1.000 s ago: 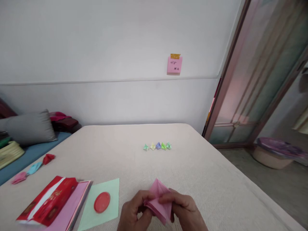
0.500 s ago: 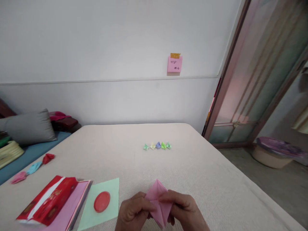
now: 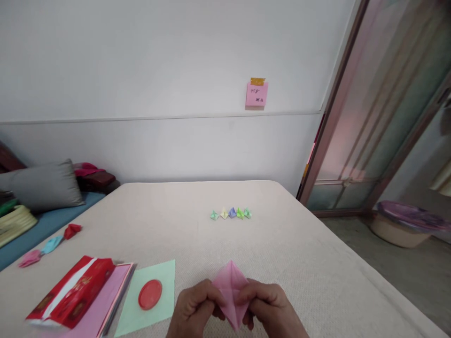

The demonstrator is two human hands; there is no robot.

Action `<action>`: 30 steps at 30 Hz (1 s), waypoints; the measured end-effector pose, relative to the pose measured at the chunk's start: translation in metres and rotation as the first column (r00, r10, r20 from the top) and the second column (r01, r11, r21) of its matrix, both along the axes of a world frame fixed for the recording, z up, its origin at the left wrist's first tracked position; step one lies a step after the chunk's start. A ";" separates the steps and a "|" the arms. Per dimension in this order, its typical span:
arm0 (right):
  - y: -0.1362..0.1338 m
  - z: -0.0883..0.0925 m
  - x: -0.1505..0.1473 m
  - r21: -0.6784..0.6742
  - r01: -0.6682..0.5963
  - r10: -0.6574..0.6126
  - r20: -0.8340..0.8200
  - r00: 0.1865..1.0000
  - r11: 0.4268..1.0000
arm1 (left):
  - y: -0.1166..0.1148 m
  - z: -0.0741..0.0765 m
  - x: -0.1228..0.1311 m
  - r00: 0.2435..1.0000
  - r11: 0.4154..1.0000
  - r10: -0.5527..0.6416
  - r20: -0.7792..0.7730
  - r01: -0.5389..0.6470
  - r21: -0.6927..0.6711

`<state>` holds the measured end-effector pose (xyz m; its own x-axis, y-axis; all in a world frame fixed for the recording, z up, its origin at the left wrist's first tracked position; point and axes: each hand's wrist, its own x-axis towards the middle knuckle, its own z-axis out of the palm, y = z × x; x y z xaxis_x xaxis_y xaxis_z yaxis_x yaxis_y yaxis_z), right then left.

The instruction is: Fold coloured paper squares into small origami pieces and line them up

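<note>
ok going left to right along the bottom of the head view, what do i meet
Red packet with a white stripe → mint-green paper sheet with a round red disc on it → left hand → pink folded paper → right hand.

Folded sheet (image 3: 230, 281): matt paper; red packet (image 3: 92, 285): glossy plastic; disc (image 3: 150, 295): smooth plastic; table cover (image 3: 169, 230): rough cloth

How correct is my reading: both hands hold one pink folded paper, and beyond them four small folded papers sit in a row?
Not quite: the head view shows five small folded papers in that row, not four. The rest is right: the left hand and the right hand both hold the pink folded paper.
</note>
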<state>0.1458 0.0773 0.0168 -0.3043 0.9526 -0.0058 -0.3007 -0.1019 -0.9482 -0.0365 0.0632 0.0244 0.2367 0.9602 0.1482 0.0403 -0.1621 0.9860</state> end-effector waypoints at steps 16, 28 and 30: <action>0.000 0.000 -0.001 -0.050 0.096 -0.093 0.065 0.994 0.994 | 0.005 -0.018 0.004 0.999 0.998 0.052 0.015 -0.052 0.018; 0.007 -0.007 -0.006 -0.111 0.229 -0.212 0.149 0.966 0.967 | 0.008 -0.025 0.018 0.972 0.973 0.225 0.074 -0.219 -0.074; 0.008 -0.008 -0.005 -0.117 0.192 -0.168 0.189 0.968 0.974 | 0.008 -0.027 0.019 0.973 0.975 0.217 0.079 -0.211 -0.076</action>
